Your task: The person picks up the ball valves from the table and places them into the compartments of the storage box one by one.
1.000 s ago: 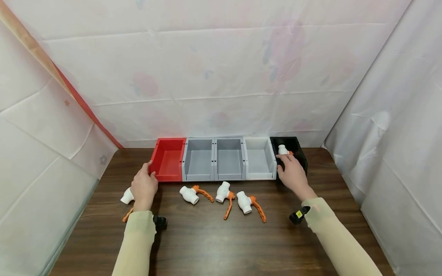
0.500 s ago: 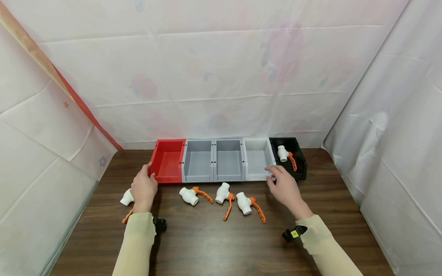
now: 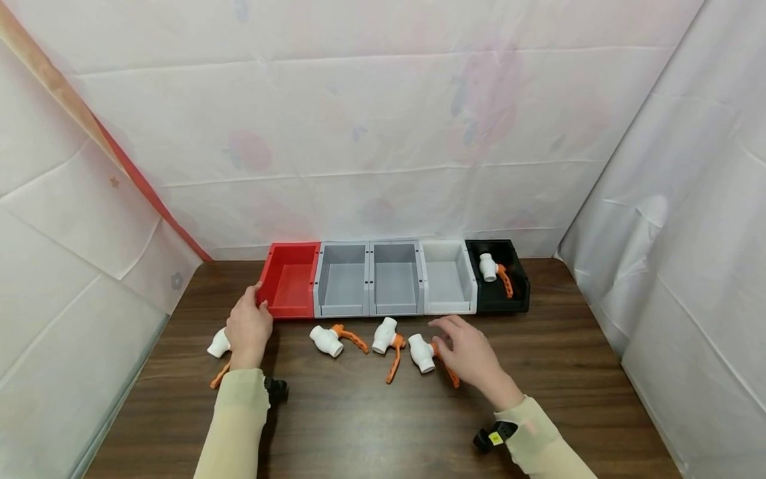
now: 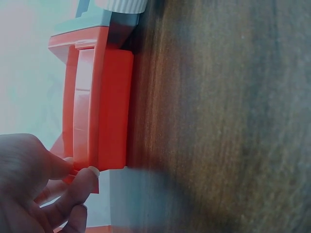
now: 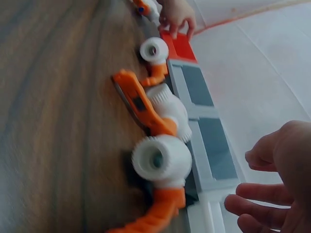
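My left hand (image 3: 250, 329) pinches the near left corner of the red bin (image 3: 293, 283); the left wrist view shows thumb and fingers on the wall of that bin (image 4: 114, 107). Partly hidden behind this hand lies a white ball valve (image 3: 219, 343) with an orange handle. My right hand (image 3: 469, 352) hovers with parted fingers over the handle of the rightmost table valve (image 3: 422, 354), holding nothing. Two similar valves lie to its left, a middle valve (image 3: 385, 336) and another valve (image 3: 326, 340). One more valve (image 3: 487, 267) lies inside the black bin (image 3: 487, 303).
Two grey bins, a left grey bin (image 3: 345, 283) and a right grey bin (image 3: 395, 283), and a white bin (image 3: 447, 286) stand joined in a row between the red and black ones. A white cloth (image 3: 383, 120) hangs behind the brown table (image 3: 359, 426).
My right hand has moved left and nearer from the black bin, past the white bin, to the rightmost table valve. The valve inside the black bin is now uncovered. My left hand stays put.
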`<state>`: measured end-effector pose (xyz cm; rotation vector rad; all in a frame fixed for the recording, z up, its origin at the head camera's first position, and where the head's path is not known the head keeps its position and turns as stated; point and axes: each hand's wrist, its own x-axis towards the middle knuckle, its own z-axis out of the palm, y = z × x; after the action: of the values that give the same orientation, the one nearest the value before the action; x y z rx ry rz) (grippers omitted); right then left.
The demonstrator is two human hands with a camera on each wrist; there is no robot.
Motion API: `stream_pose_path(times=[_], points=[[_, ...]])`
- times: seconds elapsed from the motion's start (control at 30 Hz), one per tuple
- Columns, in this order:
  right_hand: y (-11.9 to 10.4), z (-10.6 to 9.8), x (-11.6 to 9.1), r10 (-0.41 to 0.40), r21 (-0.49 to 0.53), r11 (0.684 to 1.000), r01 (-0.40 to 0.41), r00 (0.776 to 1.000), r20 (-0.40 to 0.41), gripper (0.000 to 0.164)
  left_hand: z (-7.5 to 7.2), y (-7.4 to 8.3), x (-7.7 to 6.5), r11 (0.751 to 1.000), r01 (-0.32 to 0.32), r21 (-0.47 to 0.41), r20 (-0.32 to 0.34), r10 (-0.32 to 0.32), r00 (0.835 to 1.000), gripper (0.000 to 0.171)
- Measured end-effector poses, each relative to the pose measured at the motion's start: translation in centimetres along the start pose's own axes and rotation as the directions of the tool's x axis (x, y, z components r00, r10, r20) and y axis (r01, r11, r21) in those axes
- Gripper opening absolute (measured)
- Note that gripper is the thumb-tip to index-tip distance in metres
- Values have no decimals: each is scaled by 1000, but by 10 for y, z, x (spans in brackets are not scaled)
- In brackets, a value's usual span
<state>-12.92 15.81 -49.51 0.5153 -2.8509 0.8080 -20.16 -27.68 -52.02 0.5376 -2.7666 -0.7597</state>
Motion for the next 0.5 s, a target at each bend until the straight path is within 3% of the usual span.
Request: stream_pose_path(times=[0.33,0.5], points=[[-10,15,-4,-22,-62,997,35,980,199,41,-2,1,-1,1000,8,-2,9,-8,1000,46],[-10,21,-4,-16,-70,997,35,966,256,45,-2,1,-1,1000,7,-3,8,-7,1000,46]])
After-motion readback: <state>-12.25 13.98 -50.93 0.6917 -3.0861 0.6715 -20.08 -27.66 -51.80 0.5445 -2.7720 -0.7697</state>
